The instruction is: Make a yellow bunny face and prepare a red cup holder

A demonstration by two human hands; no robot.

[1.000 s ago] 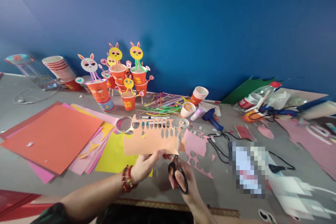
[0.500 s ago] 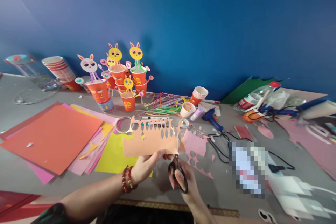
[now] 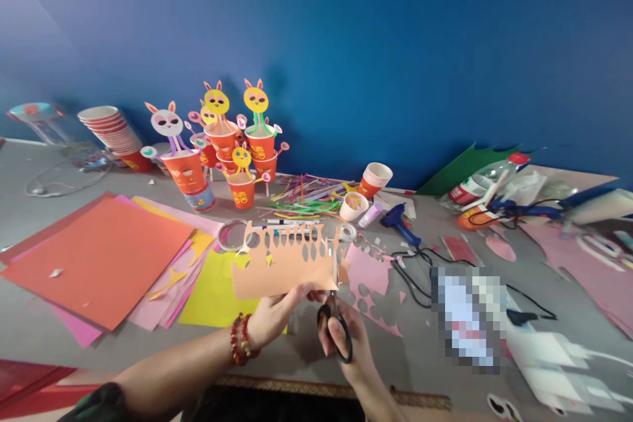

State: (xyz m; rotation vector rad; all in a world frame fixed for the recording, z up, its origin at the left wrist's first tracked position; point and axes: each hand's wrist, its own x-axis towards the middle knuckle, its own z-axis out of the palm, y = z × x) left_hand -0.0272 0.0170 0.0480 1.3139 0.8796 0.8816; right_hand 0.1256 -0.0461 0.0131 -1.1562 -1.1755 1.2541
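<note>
Craft workspace, home or studio unclear: grey worktable against blue wall. Coloured paper sheets at left, rabbit-faced cups upper left of centre, thin colourful strips mid-frame, blue glue gun right of centre, scissors and cut peach paper lower centre.

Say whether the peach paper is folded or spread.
Spread: the paper shows a broad face above the left hand, holes along its far edge.

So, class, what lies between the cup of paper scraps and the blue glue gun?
In the head view, a pale purple tube lies between the cup and the glue gun.
</note>
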